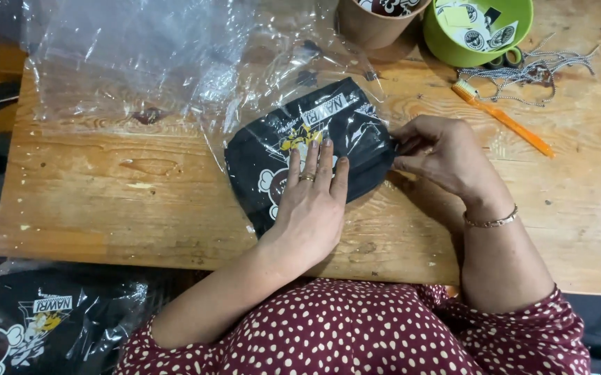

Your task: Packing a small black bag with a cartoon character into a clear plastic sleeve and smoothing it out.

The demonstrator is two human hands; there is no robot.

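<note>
Black folded garment point(314, 149) in a clear plastic bag lies near the middle of the wooden bench point(106, 194), its white and yellow print facing up. The left hand point(312, 201) presses flat on it, fingers spread, its grip open. The right hand point(443, 154) pinches the bag's right end, grip closed on the garment. Loose clear plastic bags point(140, 55) crinkle toward the far left corner. At the far edge stand a brown cup point(373, 24) and a green bowl of round stickers point(477, 31), with an orange tool point(502, 118) and grey cords point(529, 73) beside.
</note>
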